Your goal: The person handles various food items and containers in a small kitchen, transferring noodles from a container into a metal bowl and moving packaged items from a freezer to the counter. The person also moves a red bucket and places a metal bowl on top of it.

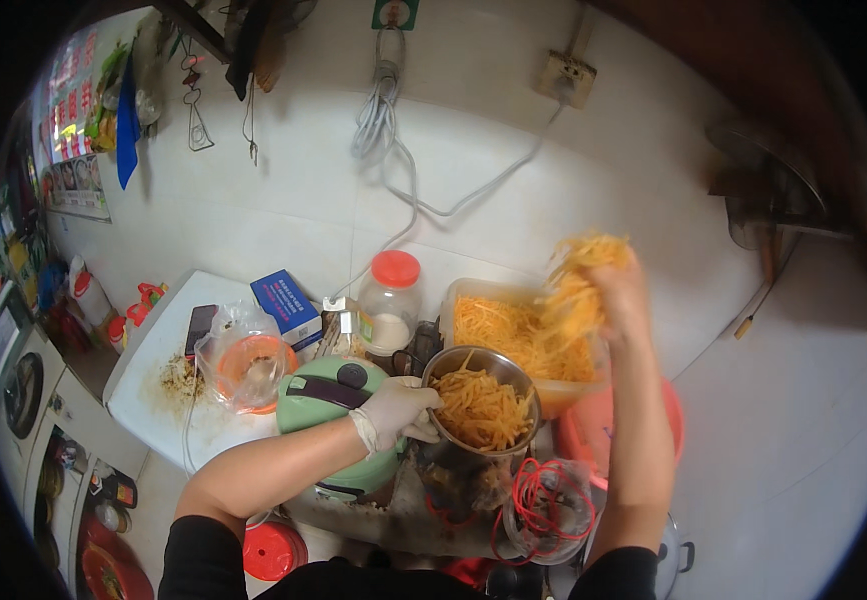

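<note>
My left hand (pixel 399 411), in a pale glove, grips the rim of a round metal pot (pixel 522 442) that holds yellow-orange shredded vegetable (pixel 482 409). Raised above a rectangular plastic tub (pixel 467 289), my right hand (pixel 617 289) clutches a blurred bunch of the same shreds (pixel 579 289). More shreds (pixel 504 330) fill much of the tub, which stands just behind and to the right of the pot. Left of the pot, under my left forearm, is a green rice cooker (pixel 321 442) with a dark handle.
A clear jar with a red lid (pixel 396 270) stands behind the cooker. Leftward are a blue box (pixel 287 304), a bagged orange bowl (pixel 257 375) and a phone (pixel 200 328). Red cord (pixel 549 502) lies near the front, a pink basin (pixel 662 420) at right. A grey cable (pixel 414 180) hangs on the wall.
</note>
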`<state>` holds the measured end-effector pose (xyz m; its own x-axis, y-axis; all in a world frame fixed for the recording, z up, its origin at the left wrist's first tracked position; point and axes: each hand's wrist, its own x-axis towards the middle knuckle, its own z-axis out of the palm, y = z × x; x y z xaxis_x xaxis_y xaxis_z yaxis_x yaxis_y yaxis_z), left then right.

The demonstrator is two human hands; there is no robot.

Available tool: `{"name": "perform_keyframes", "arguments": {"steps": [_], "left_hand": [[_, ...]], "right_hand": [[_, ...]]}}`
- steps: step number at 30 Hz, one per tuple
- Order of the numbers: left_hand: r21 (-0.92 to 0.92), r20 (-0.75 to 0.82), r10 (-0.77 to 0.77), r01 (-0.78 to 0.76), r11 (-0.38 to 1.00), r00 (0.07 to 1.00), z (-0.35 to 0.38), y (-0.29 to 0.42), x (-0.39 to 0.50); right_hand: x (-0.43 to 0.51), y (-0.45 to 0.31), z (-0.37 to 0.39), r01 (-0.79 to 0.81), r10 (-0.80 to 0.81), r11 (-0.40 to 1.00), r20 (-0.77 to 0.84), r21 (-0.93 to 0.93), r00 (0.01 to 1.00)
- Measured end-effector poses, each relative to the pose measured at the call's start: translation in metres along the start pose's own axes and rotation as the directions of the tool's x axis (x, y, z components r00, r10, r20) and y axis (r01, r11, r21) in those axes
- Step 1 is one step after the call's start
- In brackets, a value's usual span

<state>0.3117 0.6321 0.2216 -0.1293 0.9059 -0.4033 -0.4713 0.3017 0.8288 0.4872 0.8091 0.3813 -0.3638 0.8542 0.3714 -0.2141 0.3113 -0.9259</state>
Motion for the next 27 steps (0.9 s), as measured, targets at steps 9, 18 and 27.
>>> {"name": "perform_keyframes", "arguments": {"steps": [9,18,27], "left_hand": [[0.0,0.021,-0.011,0.011,1.0,1.0,-0.001,-0.002,0.006],[-0.003,-0.015,-0.018,0.018,1.0,1.0,-0.006,-0.003,0.003],[0.011,-0.011,-0.002,0.002,1.0,1.0,0.0,-0.002,0.003]], "right_hand": [[-0.095,0.087,0.027,0.448,-0.004,0.657,0.591,-0.607,0.806],[-0.109,0.061,0.035,0.414,0.113,0.604,0.587,-0.681,0.802],[-0.096,0.077,0.038,0.606,0.198,0.599,0.831,-0.523,0.52]]}}
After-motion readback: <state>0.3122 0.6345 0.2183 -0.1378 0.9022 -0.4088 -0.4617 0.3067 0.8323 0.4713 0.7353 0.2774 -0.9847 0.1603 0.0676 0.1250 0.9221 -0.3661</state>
